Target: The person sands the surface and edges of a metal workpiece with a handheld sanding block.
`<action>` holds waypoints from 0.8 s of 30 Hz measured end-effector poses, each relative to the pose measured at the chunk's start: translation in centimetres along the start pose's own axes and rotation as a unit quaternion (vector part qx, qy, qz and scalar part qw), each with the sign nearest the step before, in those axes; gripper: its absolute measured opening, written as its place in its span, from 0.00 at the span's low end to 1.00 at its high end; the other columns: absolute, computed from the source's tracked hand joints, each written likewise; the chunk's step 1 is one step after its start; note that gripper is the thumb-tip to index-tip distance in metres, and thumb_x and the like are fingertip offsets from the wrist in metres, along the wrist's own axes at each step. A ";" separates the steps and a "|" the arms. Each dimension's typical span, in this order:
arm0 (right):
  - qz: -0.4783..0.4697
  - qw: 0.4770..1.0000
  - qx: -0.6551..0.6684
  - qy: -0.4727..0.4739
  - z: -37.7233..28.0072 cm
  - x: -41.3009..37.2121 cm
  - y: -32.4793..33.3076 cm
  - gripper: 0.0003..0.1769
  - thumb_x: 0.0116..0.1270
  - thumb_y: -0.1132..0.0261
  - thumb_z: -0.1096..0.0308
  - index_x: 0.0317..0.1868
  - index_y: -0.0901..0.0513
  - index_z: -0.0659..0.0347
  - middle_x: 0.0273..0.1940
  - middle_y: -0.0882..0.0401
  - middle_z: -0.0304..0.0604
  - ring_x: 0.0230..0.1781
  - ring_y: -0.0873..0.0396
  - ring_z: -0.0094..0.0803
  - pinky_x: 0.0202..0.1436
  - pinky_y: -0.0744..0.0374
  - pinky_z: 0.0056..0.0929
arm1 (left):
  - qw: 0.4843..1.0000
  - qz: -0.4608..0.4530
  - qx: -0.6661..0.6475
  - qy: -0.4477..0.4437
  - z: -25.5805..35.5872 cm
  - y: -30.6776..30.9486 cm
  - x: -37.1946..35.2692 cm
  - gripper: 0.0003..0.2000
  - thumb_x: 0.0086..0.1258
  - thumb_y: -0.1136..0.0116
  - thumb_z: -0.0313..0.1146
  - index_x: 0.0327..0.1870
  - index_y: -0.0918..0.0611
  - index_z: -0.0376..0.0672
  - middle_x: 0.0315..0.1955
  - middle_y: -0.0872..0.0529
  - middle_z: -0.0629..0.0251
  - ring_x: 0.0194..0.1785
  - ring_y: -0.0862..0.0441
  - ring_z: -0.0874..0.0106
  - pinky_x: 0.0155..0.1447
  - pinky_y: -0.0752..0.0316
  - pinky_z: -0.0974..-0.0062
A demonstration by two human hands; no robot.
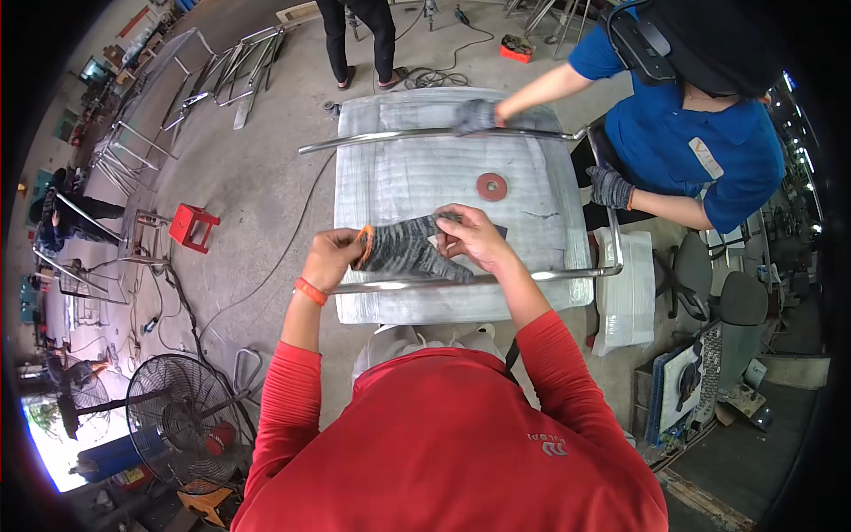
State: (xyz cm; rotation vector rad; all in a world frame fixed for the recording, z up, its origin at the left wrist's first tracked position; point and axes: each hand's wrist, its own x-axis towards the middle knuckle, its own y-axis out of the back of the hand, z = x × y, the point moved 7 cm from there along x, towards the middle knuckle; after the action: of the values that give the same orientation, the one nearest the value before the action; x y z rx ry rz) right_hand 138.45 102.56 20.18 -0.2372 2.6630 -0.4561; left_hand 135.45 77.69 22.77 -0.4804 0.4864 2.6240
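Observation:
A grey knitted work glove (399, 248) with an orange cuff edge is stretched between my two bare hands. My left hand (333, 257) pinches the cuff. My right hand (474, 238) grips the finger end, and a dark flat piece shows just behind it. Below the glove runs the near bar of a bent, shiny metal tube frame (541, 276), lying across a table wrapped in plastic (390, 186). A reddish abrasive disc (492, 186) rests flat on the table, beyond my right hand.
A co-worker in a blue shirt (656, 133) stands at the right, gloved hands at the frame. On the left are a red stool (193, 228) and a large fan (182, 412). Cables trail over the floor. Another person's legs (359, 40) are beyond the table.

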 end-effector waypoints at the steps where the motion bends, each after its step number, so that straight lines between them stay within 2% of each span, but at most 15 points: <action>1: 0.002 0.999 -0.044 0.025 0.0 -0.2 0.7 0.16 0.73 0.36 0.65 0.57 0.22 0.61 0.34 0.19 0.36 0.29 0.20 0.22 0.31 0.20 0.22 | 0.999 0.046 -0.010 -0.021 1.8 0.5 -0.4 0.07 0.62 0.44 0.15 0.35 0.13 0.32 0.40 0.15 0.64 0.35 0.18 0.75 0.40 0.23 0.79; 2: 0.004 0.995 -0.087 0.050 0.0 -0.4 1.3 0.15 0.72 0.35 0.67 0.56 0.21 0.61 0.35 0.18 0.37 0.30 0.19 0.22 0.33 0.19 0.22 | 0.999 0.046 -0.013 -0.021 2.0 0.4 -0.2 0.07 0.62 0.44 0.15 0.35 0.13 0.32 0.40 0.15 0.64 0.35 0.18 0.75 0.40 0.23 0.79; 4: 0.031 0.984 -0.155 0.082 -0.3 -1.4 1.6 0.12 0.70 0.34 0.70 0.51 0.18 0.63 0.39 0.16 0.39 0.32 0.19 0.21 0.35 0.20 0.20 | 0.952 0.103 0.073 -0.280 6.7 0.7 -1.3 0.07 0.61 0.42 0.19 0.34 0.12 0.37 0.33 0.15 0.63 0.31 0.20 0.76 0.36 0.26 0.78; 6: 0.163 0.955 -0.172 0.179 -1.6 -3.3 2.9 0.12 0.68 0.33 0.70 0.50 0.17 0.64 0.43 0.15 0.42 0.36 0.19 0.22 0.39 0.20 0.20 | 0.955 0.095 0.062 -0.273 7.7 -0.6 -1.6 0.08 0.56 0.41 0.18 0.33 0.13 0.40 0.35 0.18 0.62 0.38 0.19 0.70 0.42 0.25 0.74; 7: 0.209 0.936 -0.143 0.243 -1.8 -4.3 3.0 0.13 0.67 0.32 0.69 0.50 0.17 0.63 0.42 0.16 0.41 0.37 0.20 0.23 0.40 0.22 0.22 | 0.918 0.140 0.144 -0.343 9.0 -1.4 -2.5 0.08 0.54 0.40 0.18 0.32 0.13 0.40 0.37 0.18 0.62 0.42 0.20 0.67 0.46 0.26 0.70; 9: 0.225 0.935 -0.135 0.237 -0.2 -5.3 2.3 0.14 0.66 0.31 0.68 0.50 0.18 0.63 0.42 0.16 0.41 0.38 0.20 0.25 0.41 0.22 0.24 | 0.835 0.202 0.297 -0.417 11.0 -4.0 -4.8 0.10 0.48 0.38 0.19 0.30 0.13 0.45 0.42 0.18 0.62 0.54 0.23 0.60 0.58 0.30 0.61; 11: 0.245 0.935 -0.126 0.225 0.7 -6.4 0.9 0.15 0.65 0.30 0.68 0.50 0.18 0.64 0.42 0.17 0.42 0.40 0.20 0.27 0.43 0.22 0.27 | 0.820 0.197 0.299 -0.447 10.7 -5.8 -5.8 0.09 0.48 0.37 0.21 0.30 0.13 0.45 0.45 0.18 0.63 0.56 0.24 0.60 0.60 0.32 0.59; 12: 0.221 0.904 -0.221 0.294 -0.5 -7.5 -1.2 0.18 0.63 0.28 0.66 0.51 0.19 0.64 0.41 0.18 0.42 0.40 0.21 0.30 0.43 0.23 0.28 | 0.804 0.197 0.302 -0.473 10.4 -6.8 -6.3 0.08 0.48 0.36 0.22 0.30 0.13 0.45 0.47 0.18 0.64 0.59 0.25 0.61 0.62 0.34 0.57; 13: 0.193 0.860 -0.312 0.356 -1.4 -8.7 -3.2 0.21 0.62 0.27 0.65 0.52 0.20 0.64 0.41 0.20 0.43 0.41 0.21 0.32 0.44 0.23 0.30 | 0.800 0.205 0.281 -0.489 10.3 -7.3 -6.8 0.08 0.52 0.38 0.20 0.31 0.14 0.43 0.46 0.17 0.62 0.53 0.20 0.60 0.55 0.27 0.61; 14: 0.198 0.860 -0.312 0.352 -1.5 -9.3 -4.0 0.21 0.62 0.27 0.65 0.52 0.20 0.64 0.41 0.20 0.43 0.41 0.21 0.32 0.44 0.23 0.30 | 0.802 0.200 0.279 -0.489 9.6 -8.0 -6.8 0.08 0.52 0.38 0.20 0.31 0.14 0.43 0.46 0.17 0.62 0.53 0.20 0.60 0.55 0.27 0.61; 16: 0.153 0.877 -0.317 0.327 -0.4 -9.7 -5.7 0.25 0.59 0.25 0.64 0.53 0.22 0.64 0.41 0.24 0.46 0.41 0.23 0.37 0.46 0.23 0.32 | 0.913 0.147 0.111 -0.365 6.5 -8.2 -5.0 0.07 0.58 0.41 0.17 0.33 0.14 0.40 0.41 0.16 0.59 0.42 0.16 0.61 0.44 0.22 0.68; 18: 0.177 0.870 -0.321 0.331 0.1 -10.6 -5.6 0.23 0.58 0.25 0.66 0.50 0.23 0.63 0.39 0.26 0.45 0.38 0.24 0.37 0.44 0.23 0.33 | 0.892 0.187 0.149 -0.384 6.2 -8.7 -4.9 0.06 0.62 0.42 0.17 0.35 0.15 0.37 0.34 0.15 0.56 0.33 0.16 0.63 0.36 0.22 0.72; 21: 0.259 0.844 -0.302 0.361 -0.1 -12.9 -4.6 0.14 0.59 0.28 0.73 0.42 0.24 0.65 0.35 0.25 0.45 0.35 0.24 0.32 0.41 0.24 0.30 | 0.970 0.104 0.111 -0.188 3.1 -10.6 -3.4 0.06 0.57 0.33 0.23 0.34 0.15 0.34 0.20 0.17 0.56 0.23 0.18 0.67 0.31 0.24 0.70; 22: 0.259 0.844 -0.302 0.359 -0.4 -13.5 -5.0 0.14 0.59 0.28 0.73 0.42 0.24 0.65 0.35 0.25 0.45 0.35 0.24 0.32 0.41 0.24 0.30 | 0.971 0.103 0.110 -0.187 3.1 -11.2 -3.5 0.06 0.57 0.33 0.23 0.34 0.15 0.34 0.20 0.17 0.56 0.23 0.18 0.67 0.31 0.24 0.70; 24: 0.152 0.928 -0.141 0.311 0.3 -13.2 -6.1 0.09 0.62 0.30 0.74 0.37 0.23 0.64 0.32 0.22 0.42 0.32 0.24 0.27 0.37 0.25 0.27 | 0.972 0.080 0.147 -0.163 2.9 -12.4 -3.6 0.05 0.60 0.33 0.25 0.33 0.15 0.33 0.18 0.16 0.56 0.20 0.19 0.71 0.27 0.25 0.72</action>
State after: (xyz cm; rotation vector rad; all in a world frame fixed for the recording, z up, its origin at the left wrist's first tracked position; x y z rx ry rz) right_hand 151.00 99.85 27.07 0.2913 3.3041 -0.0383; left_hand 143.54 88.10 23.60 0.0880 0.8125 2.6439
